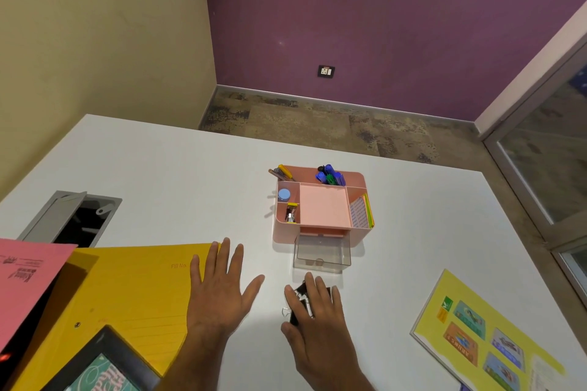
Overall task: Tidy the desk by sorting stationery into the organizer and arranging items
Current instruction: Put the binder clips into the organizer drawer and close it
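A pink desk organizer (322, 209) stands mid-desk with markers (330, 174) and pens (281, 172) in its back slots, a blue cap (284, 194) and a stapler-like item (291, 214) at its left. Its clear drawer (322, 254) is pulled out toward me. Just in front of the drawer, my right hand (314, 320) curls over a bunch of black binder clips (300, 303) on the white desk (158, 174). To the left, my left hand (220, 289) lies flat with fingers spread, partly on a yellow folder (127, 292).
A pink paper (25, 276) overlaps the yellow folder at the left. A dark framed picture (101, 365) sits at the bottom left. A yellow sheet with pictures (486, 336) lies at the right. A grey cable hatch (68, 219) is open at the left edge.
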A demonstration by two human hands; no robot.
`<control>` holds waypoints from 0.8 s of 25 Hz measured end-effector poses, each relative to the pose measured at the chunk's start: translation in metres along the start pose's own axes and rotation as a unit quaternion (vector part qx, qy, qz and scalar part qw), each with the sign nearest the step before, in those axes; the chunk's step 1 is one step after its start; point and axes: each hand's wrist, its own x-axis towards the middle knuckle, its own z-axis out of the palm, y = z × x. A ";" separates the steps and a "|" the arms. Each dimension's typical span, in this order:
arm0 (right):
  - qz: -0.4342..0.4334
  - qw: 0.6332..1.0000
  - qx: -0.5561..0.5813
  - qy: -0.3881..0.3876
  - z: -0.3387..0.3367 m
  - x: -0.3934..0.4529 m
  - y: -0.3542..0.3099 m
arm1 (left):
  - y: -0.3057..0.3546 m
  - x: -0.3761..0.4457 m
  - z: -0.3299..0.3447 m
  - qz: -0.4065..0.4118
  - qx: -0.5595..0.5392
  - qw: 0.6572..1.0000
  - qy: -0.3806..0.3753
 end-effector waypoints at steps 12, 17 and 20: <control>0.134 0.942 0.241 0.191 -0.025 -0.014 0.003 | 0.027 -0.010 -0.032 0.050 -0.088 0.995 0.004; 0.179 0.910 0.283 0.246 -0.034 -0.020 0.005 | 0.071 -0.024 -0.041 0.028 -0.093 0.993 -0.073; 0.190 0.906 0.283 0.252 -0.034 -0.025 0.006 | 0.079 -0.028 -0.040 0.018 -0.088 0.993 -0.073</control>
